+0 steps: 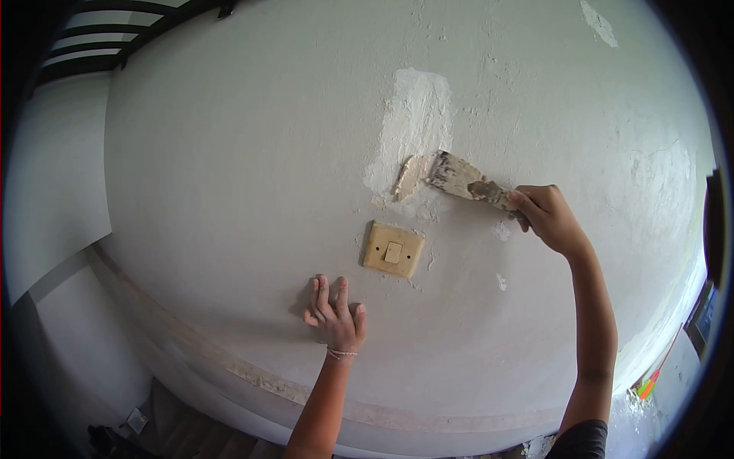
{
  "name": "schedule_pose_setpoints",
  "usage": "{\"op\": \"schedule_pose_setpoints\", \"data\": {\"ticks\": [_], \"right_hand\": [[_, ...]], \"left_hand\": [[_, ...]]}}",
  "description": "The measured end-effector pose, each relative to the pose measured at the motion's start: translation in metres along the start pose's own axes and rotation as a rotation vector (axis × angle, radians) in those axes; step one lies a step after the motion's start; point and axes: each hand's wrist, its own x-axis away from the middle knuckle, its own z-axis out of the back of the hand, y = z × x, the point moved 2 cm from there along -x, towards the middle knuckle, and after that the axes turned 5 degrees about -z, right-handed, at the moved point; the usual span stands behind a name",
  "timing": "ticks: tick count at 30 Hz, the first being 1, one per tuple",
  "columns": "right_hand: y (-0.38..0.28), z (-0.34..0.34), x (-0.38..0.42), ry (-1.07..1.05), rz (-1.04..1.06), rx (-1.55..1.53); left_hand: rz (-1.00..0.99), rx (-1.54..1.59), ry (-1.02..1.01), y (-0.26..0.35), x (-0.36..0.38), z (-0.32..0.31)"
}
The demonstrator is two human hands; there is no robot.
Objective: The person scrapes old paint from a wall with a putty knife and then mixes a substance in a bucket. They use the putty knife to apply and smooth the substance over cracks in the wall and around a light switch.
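My right hand (544, 218) is closed around the handle of a putty knife (470, 180) smeared with filler. Its blade edge lies at the wall (252, 176), beside a beige strip of putty (411, 177) at the lower end of a rough white patch (417, 111). Under that patch sits a yellowed light switch (394, 251) with bits of filler around its frame. My left hand (336, 312) rests on the wall below and left of the switch, fingers spread and holding nothing; a thin bracelet circles its wrist.
Dark metal bars (99, 34) run across the upper left. Stairs (191, 428) show at the lower left. An orange and green object (648, 386) stands at the lower right, near a dark-framed item (702, 317). Another white patch (599, 23) marks the upper right wall.
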Motion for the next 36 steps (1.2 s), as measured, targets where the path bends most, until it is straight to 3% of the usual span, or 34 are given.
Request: {"op": "schedule_pose_setpoints", "data": {"ticks": [9,13,16,22,28,34,36], "right_hand": [[-0.023,-0.015,0.003,-0.067,0.207,0.022],[-0.033,-0.028,-0.009,-0.003,0.25,0.12],[-0.042,-0.023,-0.012,-0.021,0.058,0.185],[-0.032,0.002,-0.006,-0.013,-0.051,0.234],[-0.041,0.024,0.008,0.031,-0.028,0.237],[-0.065,-0.011,0.0,-0.012,0.102,0.225],[-0.079,-0.018,-0.002,-0.024,0.044,0.31]], "left_hand": [[-0.023,-0.009,-0.028,-0.001,0.0,0.002],[-0.019,-0.017,-0.038,0.0,0.0,0.002],[-0.02,-0.015,-0.037,-0.001,0.001,0.001],[-0.001,-0.009,0.001,0.0,-0.001,0.001],[0.004,0.001,0.001,0.0,0.0,0.001],[-0.021,-0.023,-0.028,0.001,-0.002,0.003],[-0.02,-0.029,-0.031,0.002,-0.001,0.002]]}}
